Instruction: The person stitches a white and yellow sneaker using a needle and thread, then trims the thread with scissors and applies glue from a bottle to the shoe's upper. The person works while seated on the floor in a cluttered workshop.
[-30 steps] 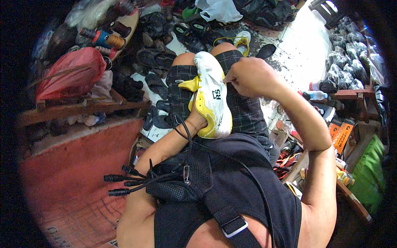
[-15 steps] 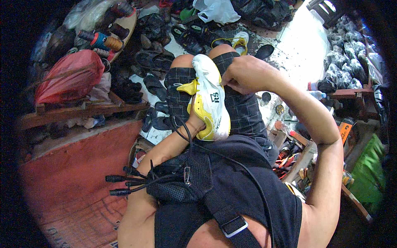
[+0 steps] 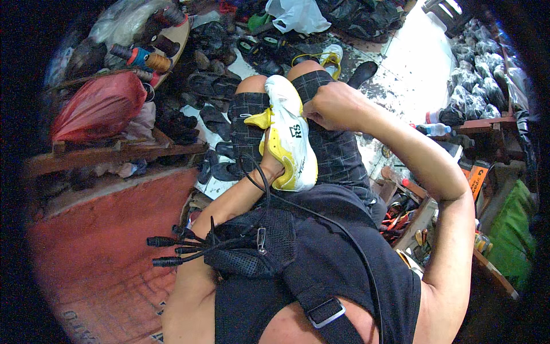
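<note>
A white and yellow sports shoe (image 3: 297,150) lies on its side across my lap, its toe pointing away from me and its sole edge to the right. My left hand (image 3: 271,163) reaches into the shoe's opening, and most of its fingers are hidden inside. At the sole edge near the toe, my right hand (image 3: 327,106) is closed in a pinch. Whatever sits between its fingertips is too small to make out. The yellow tongue (image 3: 259,119) sticks out on the shoe's left.
Another white and yellow shoe (image 3: 331,57) stands on the floor beyond my knees, among dark shoes and sandals (image 3: 215,85). Thread spools (image 3: 157,62) and a red plastic bag (image 3: 100,106) are at the left. A wooden tool box (image 3: 413,221) and a water bottle (image 3: 434,129) are at the right.
My right hand has shifted very slightly left and toward me along the sole edge, still pinched. The shoe and my left hand stay almost where they were.
</note>
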`<state>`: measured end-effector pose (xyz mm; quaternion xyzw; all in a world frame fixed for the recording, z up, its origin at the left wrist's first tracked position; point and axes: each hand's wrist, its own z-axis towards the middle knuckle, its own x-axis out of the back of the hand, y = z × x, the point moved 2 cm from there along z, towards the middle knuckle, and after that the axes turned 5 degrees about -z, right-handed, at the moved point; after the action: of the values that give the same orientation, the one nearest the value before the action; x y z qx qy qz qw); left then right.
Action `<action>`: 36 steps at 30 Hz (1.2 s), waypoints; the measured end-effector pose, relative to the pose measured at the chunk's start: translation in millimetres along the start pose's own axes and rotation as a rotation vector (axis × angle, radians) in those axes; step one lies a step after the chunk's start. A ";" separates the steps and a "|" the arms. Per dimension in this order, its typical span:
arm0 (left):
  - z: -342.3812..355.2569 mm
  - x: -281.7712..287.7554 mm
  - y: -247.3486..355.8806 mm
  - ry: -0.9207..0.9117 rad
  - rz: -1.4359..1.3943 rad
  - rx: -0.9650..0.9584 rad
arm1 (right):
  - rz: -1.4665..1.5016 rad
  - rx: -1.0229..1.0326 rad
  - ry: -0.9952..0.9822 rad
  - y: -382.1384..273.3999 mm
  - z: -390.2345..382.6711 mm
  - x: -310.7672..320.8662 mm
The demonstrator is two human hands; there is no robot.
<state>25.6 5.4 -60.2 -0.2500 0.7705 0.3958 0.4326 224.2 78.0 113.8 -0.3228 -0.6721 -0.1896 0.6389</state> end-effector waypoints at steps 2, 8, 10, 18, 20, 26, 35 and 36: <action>1.3 -3.9 0.1 -0.119 -0.166 0.034 | 0.024 -0.006 0.044 -5.8 -1.2 -4.4; -7.2 -32.6 6.5 0.068 -0.044 -0.052 | 0.043 -0.013 0.073 -12.7 -7.0 -10.0; -13.4 -49.3 16.2 0.078 0.153 -0.068 | -0.017 -0.003 0.151 -8.6 -12.5 -5.5; -52.9 -59.3 78.0 0.231 1.022 -0.088 | -0.035 -0.098 0.248 -11.7 -21.1 -2.4; -59.3 -55.8 82.2 0.277 1.162 -0.040 | -0.127 -0.231 0.108 -1.2 -25.2 -2.0; -97.4 -50.5 88.9 0.420 1.244 -0.238 | 0.221 -0.387 -0.349 53.0 -53.2 4.2; -117.8 -22.0 75.1 0.458 1.352 -0.387 | 0.060 0.025 0.066 45.1 -26.6 -9.8; -122.1 -19.7 76.4 0.475 1.316 -0.392 | 0.395 -0.041 -0.012 49.5 -28.4 -16.5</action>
<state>-77.3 -51.7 25.1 0.1133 0.7493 0.6400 -0.1270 278.2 91.5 93.0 -0.4623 -0.5956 -0.0722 0.6529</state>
